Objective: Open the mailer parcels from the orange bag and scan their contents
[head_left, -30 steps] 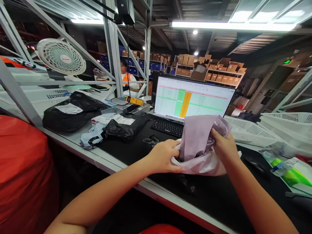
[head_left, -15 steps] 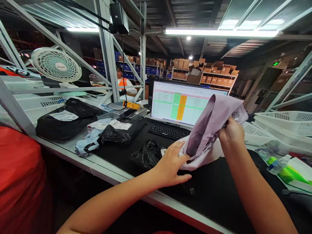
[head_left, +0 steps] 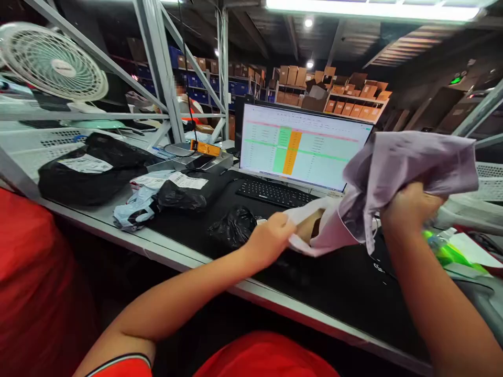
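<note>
A pale lilac plastic mailing bag (head_left: 416, 157) is stretched between my two hands above the black mat. My left hand (head_left: 271, 238) is closed on the bag's near left edge. Through the torn opening beside it shows something brown (head_left: 308, 228), perhaps cardboard; most of it is hidden. My right hand (head_left: 408, 209), slightly blurred, is closed round the crumpled upper part of the bag, held higher and to the right. Just beyond my left hand lies a black plastic parcel (head_left: 233, 226) on the mat.
Behind the bag stand a monitor (head_left: 302, 144) and a black keyboard (head_left: 271, 193). Labelled parcels, one large and black (head_left: 94, 178), lie to the left near a fan (head_left: 58, 65). A bright green packet (head_left: 451, 256) lies at right. The metal table edge (head_left: 188, 262) runs in front.
My left hand has closed on the bag's edge. My right hand has pulled its part of the bag rightward, widening the opening and exposing the brown thing. The view has tilted down somewhat.
</note>
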`<state>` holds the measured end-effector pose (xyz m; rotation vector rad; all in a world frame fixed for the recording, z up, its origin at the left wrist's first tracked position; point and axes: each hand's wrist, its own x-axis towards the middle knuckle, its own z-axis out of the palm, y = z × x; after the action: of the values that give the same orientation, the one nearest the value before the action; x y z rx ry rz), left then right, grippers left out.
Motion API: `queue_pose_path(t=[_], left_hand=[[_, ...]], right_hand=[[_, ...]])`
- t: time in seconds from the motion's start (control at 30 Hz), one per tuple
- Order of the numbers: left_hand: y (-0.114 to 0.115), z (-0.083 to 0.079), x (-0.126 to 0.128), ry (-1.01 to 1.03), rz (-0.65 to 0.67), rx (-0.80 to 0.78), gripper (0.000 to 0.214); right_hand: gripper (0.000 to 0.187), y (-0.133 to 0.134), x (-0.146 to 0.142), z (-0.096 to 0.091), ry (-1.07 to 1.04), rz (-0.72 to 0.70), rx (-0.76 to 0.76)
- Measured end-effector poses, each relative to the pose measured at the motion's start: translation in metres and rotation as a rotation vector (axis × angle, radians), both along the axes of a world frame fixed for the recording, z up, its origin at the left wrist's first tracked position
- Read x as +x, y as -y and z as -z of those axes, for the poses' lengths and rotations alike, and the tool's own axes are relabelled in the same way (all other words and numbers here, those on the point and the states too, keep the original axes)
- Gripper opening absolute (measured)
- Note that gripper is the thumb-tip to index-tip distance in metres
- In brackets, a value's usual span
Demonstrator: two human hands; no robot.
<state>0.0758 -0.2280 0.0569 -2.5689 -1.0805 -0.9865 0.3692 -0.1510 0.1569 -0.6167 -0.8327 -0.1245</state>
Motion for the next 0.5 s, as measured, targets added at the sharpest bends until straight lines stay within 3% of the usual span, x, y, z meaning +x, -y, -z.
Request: queue_pose_path(t=[0.07,0.17,0.23,0.27,0.37,0.43,0.5], left_hand=[[-0.014,-0.024,0.002,0.092,0.029,-0.107,0.013],[-0.035,-0.055,0.002,0.317,0.125,-0.125,0.015],[-0.046,-0.068,-0.004,0.487,0.153,-0.125,0.014],[-0.05,-0.071,-0.009,0.574,0.157,-0.15,0.015],[-0.059,-0.068,-0.027,0.874,0.16,-0.336,0.025],[-0.065,-0.056,-0.036,1.09,0.155,-0.54,0.033],[-0.071,-0.039,-0.039,1.265,0.127,-0.775,0.038]], right_hand=[[0.023,-0.003,-0.011,0.001,0.111,0.152,0.044],[0.021,0.004,-0.042,-0.012,0.503,0.25,0.065],[0.023,0.015,-0.064,-0.026,0.782,0.112,-0.021],[0.023,0.019,-0.074,-0.034,0.914,-0.024,-0.095],[0.024,0.022,-0.095,-0.054,1.178,-0.416,-0.378],[0.023,0.015,-0.105,-0.062,1.213,-0.484,-0.544],[0.022,0.004,-0.115,-0.063,1.279,-0.461,-0.71]])
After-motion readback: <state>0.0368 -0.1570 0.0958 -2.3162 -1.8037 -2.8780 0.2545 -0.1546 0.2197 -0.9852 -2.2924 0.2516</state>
